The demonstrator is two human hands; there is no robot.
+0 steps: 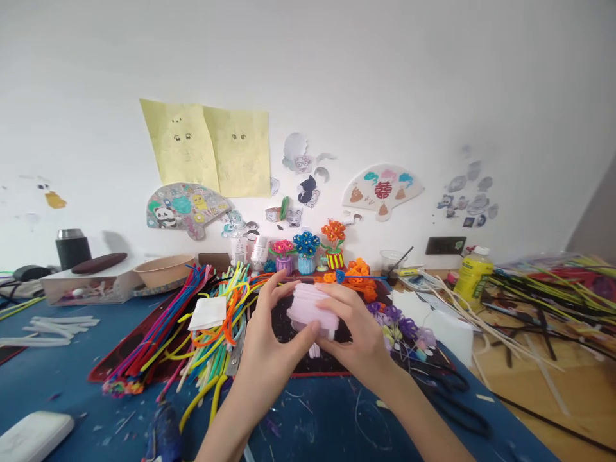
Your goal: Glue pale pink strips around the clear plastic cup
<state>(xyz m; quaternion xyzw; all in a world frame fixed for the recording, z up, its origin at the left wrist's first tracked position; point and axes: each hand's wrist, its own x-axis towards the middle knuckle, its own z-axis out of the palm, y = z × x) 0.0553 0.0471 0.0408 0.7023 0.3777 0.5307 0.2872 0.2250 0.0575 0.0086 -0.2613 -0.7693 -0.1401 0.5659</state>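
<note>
With the clock centred between the hands and twelve towards the wall, the blue tabletop spreads in every direction, widest from seven to nine. On it, under the centre, lies a dark, red-edged mat. A heap of coloured fuzzy stems sprawls at nine o'clock, best left where it is so no stray end snags a sleeve or wrist. The left hand comes in from eight, its thumb pressing the near edge of a pale pink ribbed piece; the right hand comes in from four, fingers over the far right side and thumb below, so both are grasping that one piece, above the mat. Purple flowers stand between three and four, just past the right hand. The pink piece sits dead centre, its ridges side by side. Handling it well probably calls for light, even pressure from both thumbs, ridges kept parallel, and no squeezing that would flatten the soft pile. What its underside holds is hidden.
</note>
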